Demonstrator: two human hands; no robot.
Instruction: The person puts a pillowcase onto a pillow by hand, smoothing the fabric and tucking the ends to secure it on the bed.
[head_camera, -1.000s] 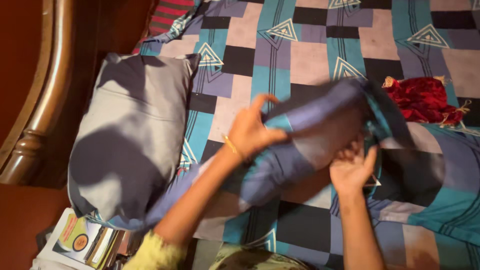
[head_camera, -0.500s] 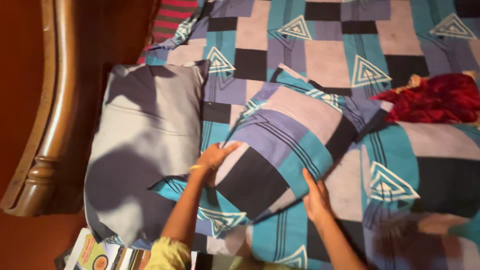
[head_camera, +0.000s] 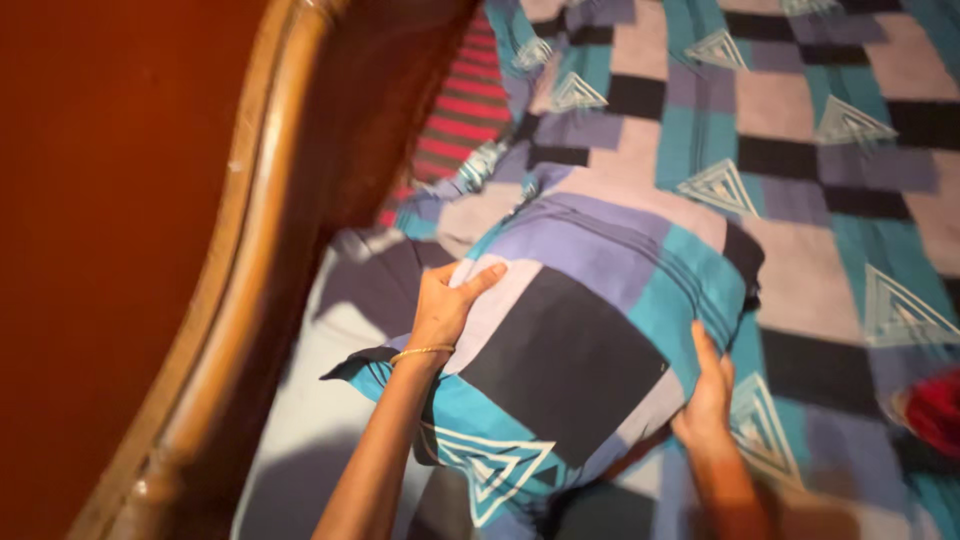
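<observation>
The patterned pillow (head_camera: 590, 330) has been shifted onto the grey pillow (head_camera: 330, 400) beside the headboard (head_camera: 230, 300); it is clamped by the left hand (head_camera: 445, 305) and the right hand (head_camera: 708, 395), fingers spread on its cover.

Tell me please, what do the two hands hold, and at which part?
Both hands hold the patterned pillow. The left hand lies on its left upper edge, and the right hand grips its right lower edge. It lies partly over the grey pillow.
</observation>
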